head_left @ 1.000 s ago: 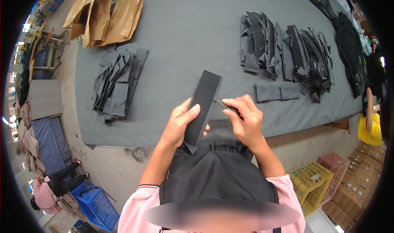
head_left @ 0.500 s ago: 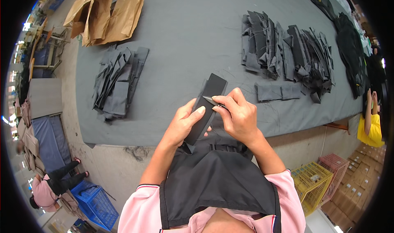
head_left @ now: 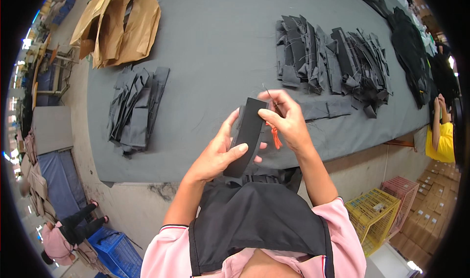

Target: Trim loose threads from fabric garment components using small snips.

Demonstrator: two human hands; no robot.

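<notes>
Fingers of both hands pinch a black fabric strip [head_left: 247,136] above the grey table [head_left: 215,48].

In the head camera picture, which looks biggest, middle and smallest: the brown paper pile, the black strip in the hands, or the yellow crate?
1. Brown paper pile, biggest.
2. Black strip and yellow crate look alike; the strip is nearer the camera, so unsure.

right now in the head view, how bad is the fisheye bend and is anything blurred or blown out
Head view: strong fisheye, the long grey cloth-covered table bows toward a black circular rim. Lighting is soft and even, with no hard shadows. The narrow black fabric strip and both hands, left hand and right hand, look sharp. Small bright spots burn out at the far left edge.
</notes>
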